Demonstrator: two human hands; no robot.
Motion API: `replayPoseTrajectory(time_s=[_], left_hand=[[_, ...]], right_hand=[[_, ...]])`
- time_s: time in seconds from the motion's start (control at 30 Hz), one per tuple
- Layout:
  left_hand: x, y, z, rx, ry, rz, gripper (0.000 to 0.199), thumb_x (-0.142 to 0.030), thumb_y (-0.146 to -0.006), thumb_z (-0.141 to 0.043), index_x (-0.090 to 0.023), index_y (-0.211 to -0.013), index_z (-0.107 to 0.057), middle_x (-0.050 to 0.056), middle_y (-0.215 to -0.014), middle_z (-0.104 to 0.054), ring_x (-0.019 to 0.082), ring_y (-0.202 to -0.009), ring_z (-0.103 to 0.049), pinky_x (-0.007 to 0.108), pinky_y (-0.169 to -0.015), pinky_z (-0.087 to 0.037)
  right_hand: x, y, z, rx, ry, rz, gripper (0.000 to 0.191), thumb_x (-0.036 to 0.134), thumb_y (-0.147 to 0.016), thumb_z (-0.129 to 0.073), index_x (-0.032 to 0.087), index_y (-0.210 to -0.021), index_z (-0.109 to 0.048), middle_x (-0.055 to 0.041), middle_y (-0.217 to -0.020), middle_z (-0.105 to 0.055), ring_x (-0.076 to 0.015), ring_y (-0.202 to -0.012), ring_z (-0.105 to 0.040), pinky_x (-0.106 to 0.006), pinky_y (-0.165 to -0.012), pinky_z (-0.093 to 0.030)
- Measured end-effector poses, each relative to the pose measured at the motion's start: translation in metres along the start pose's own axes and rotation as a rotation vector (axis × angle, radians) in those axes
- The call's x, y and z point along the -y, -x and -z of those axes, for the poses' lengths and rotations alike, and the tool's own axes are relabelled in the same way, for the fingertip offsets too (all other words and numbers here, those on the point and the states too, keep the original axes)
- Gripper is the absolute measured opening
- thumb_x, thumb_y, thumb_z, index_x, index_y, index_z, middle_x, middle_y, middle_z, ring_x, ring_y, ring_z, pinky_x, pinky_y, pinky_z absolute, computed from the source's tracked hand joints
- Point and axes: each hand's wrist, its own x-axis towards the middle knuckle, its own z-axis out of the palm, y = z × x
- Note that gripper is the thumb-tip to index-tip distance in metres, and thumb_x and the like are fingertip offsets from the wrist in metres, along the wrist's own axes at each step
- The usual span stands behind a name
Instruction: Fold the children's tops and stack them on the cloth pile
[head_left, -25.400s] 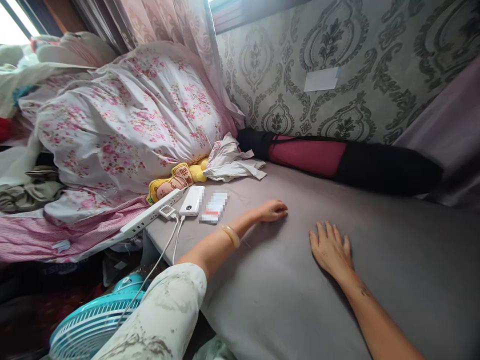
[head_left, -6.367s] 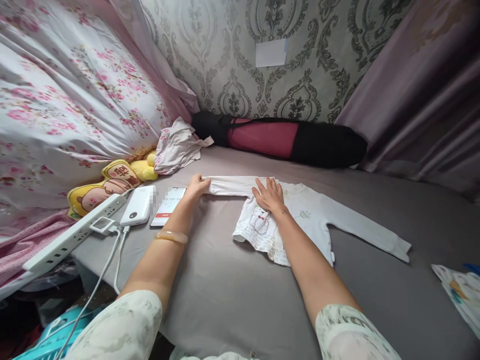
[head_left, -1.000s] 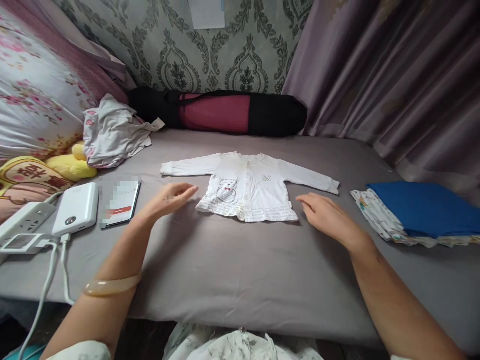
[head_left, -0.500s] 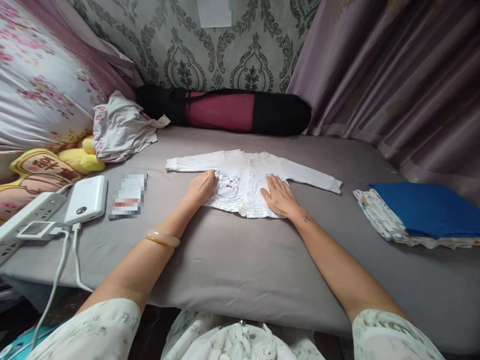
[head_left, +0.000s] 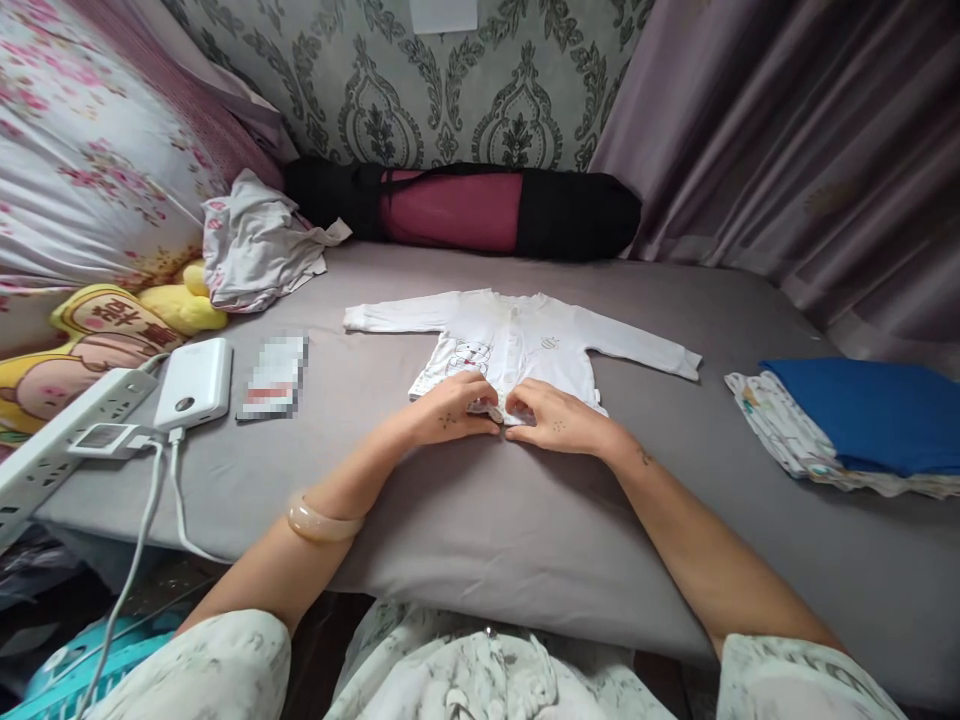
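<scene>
A small white baby shirt [head_left: 517,335] lies spread on the grey sheet, both sleeves stretched out to the sides and its neck toward the wall. It has a button front, and a bear drawing on its left half. At the middle of the bottom hem, my left hand [head_left: 454,410] has its fingers curled down with the thumb in front, pinching the edge. My right hand [head_left: 561,415] mirrors it just across the button line, also closed on the hem. The fingers cover part of the lower print.
Folded clothes with a blue piece [head_left: 870,415] on top lie at right. To the left are a blurred-out packet [head_left: 274,378], a white power bank [head_left: 196,382], a power strip [head_left: 82,435] and a crumpled garment [head_left: 259,245]. A long black and maroon bag [head_left: 450,212] lies along the wall.
Both hands have slid inward from the shirt's sides to the middle of its bottom hem. My right hand, flat before, is now curled. The view has shifted slightly.
</scene>
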Motion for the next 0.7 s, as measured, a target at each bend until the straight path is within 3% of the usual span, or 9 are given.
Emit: replayPoseTrajectory(time_s=[0.17,0.23,0.37,0.5,0.7], left_hand=[[0.006,0.004,-0.009,0.001,0.031,0.07,0.023,-0.04,-0.09,-0.057,-0.02,-0.097,-0.064,0.006,-0.093,-0.059,0.018,-0.087,-0.055,0.029,-0.075,-0.045],[0.008,0.004,-0.011,-0.022,0.013,0.076,0.023,-0.038,-0.092,-0.053,-0.019,-0.098,-0.064,0.007,-0.093,-0.059,0.018,-0.085,-0.056,0.029,-0.074,-0.045],[0.007,0.001,-0.015,-0.053,-0.04,0.077,0.026,-0.04,-0.095,-0.049,-0.019,-0.101,-0.065,0.006,-0.09,-0.059,0.017,-0.083,-0.056,0.028,-0.073,-0.044],[0.0,-0.002,-0.017,-0.084,-0.089,0.11,0.034,-0.039,-0.099,-0.041,-0.019,-0.087,-0.066,0.005,-0.083,-0.058,0.017,-0.079,-0.056,0.027,-0.069,-0.043],[-0.015,-0.005,-0.023,-0.217,-0.182,0.069,0.035,-0.038,-0.1,-0.038,-0.02,-0.094,-0.068,0.007,-0.086,-0.061,0.018,-0.084,-0.057,0.03,-0.074,-0.045]], right_hand=[[-0.005,-0.003,-0.002,-0.015,-0.002,0.045,0.008,0.025,-0.085,-0.058,0.02,-0.087,-0.063,-0.002,-0.088,-0.062,-0.0151,-0.08,-0.055,-0.025,-0.073,-0.04],[-0.008,-0.005,-0.002,-0.051,-0.029,0.038,0.015,0.026,-0.087,-0.053,0.019,-0.08,-0.064,-0.0013,-0.08,-0.063,-0.0144,-0.074,-0.054,-0.026,-0.071,-0.039],[-0.018,-0.011,-0.003,-0.16,-0.302,-0.151,0.026,0.038,-0.087,-0.05,0.018,-0.078,-0.065,0.0006,-0.073,-0.062,-0.0129,-0.065,-0.052,-0.025,-0.063,-0.038],[-0.024,-0.016,0.002,-0.308,-0.535,-0.282,0.033,0.049,-0.082,-0.054,0.017,-0.082,-0.064,0.0022,-0.067,-0.057,-0.0112,-0.057,-0.047,-0.025,-0.056,-0.037],[-0.018,-0.015,0.011,-0.365,-0.532,-0.22,0.031,0.047,-0.082,-0.056,0.018,-0.082,-0.065,-0.0002,-0.075,-0.063,-0.0127,-0.066,-0.053,-0.026,-0.062,-0.042]])
